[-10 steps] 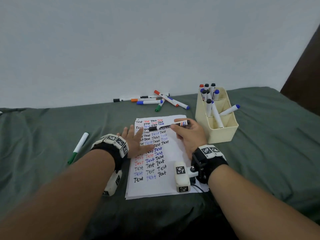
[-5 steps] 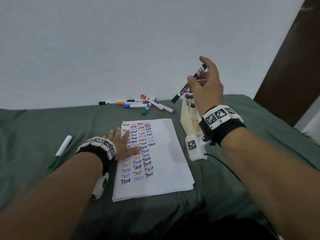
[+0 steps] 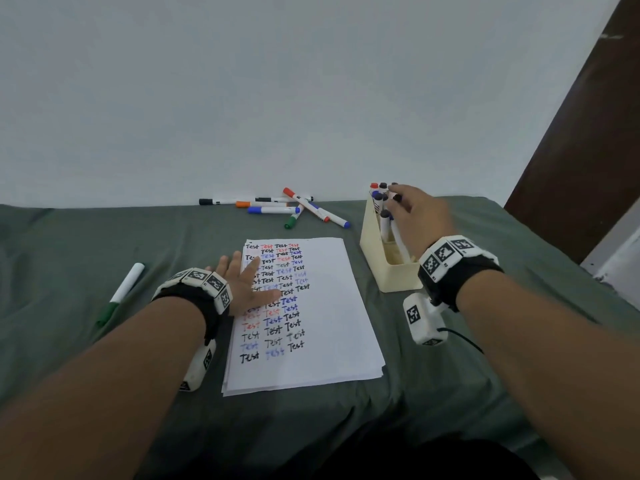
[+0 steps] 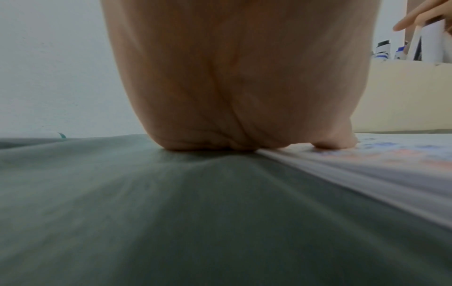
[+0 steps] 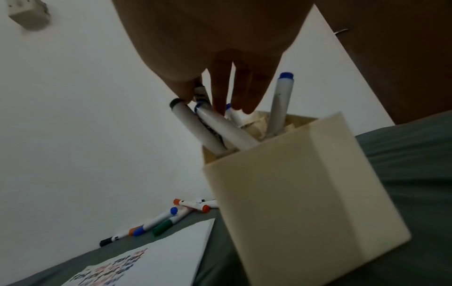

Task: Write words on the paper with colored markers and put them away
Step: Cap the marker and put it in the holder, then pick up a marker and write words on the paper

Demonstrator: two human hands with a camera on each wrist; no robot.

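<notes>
A white paper (image 3: 329, 306) filled with rows of "Test" in black, red and blue lies on the green sheet. My left hand (image 3: 247, 282) rests flat on its left edge with straight fingers; the left wrist view shows the palm (image 4: 244, 77) pressed down at the paper (image 4: 367, 164). My right hand (image 3: 398, 199) hovers over the far end of the cream marker holder (image 3: 398, 275) and pinches the top of a black marker (image 5: 201, 94) between thumb and fingers (image 5: 220, 91), its lower end down among several markers standing in the holder (image 5: 293, 193).
Several loose markers (image 3: 277, 209) in black, orange, blue, red and green lie by the wall behind the paper. One green marker (image 3: 121, 292) lies alone on the sheet at the left. A dark wooden panel (image 3: 588, 133) stands at the right.
My right hand lifted the black marker off the paper, swung it up and to the right, then came down over the holder with it. The left hand stayed on the paper.
</notes>
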